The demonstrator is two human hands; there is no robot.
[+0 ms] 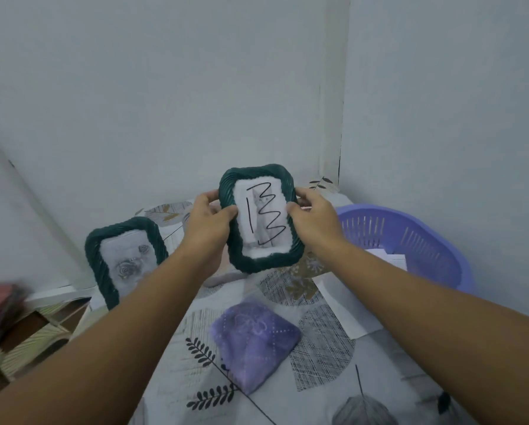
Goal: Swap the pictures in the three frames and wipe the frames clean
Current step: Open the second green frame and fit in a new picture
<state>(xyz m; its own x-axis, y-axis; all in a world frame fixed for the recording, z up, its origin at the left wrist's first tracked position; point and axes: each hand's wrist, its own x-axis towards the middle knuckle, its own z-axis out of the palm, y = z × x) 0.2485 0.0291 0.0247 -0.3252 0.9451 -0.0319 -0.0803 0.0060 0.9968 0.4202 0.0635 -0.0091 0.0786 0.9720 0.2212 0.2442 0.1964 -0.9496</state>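
Left hand and right hand each grip a side of the green frame (marker-scrawled picture inside) above the desk.

Table covered with a leaf-patterned cloth, pushed into the wall corner. Folded purple cloth lying flat near the table's middle. Left and beyond the purple cloth: dark green frame with a rose picture, standing tilted near the table's left edge. Right and beyond it: lilac slotted basket. Between basket and purple cloth: white paper sheets, flat. Directly beyond the purple cloth: a pale object, possibly a third frame, mostly hidden.
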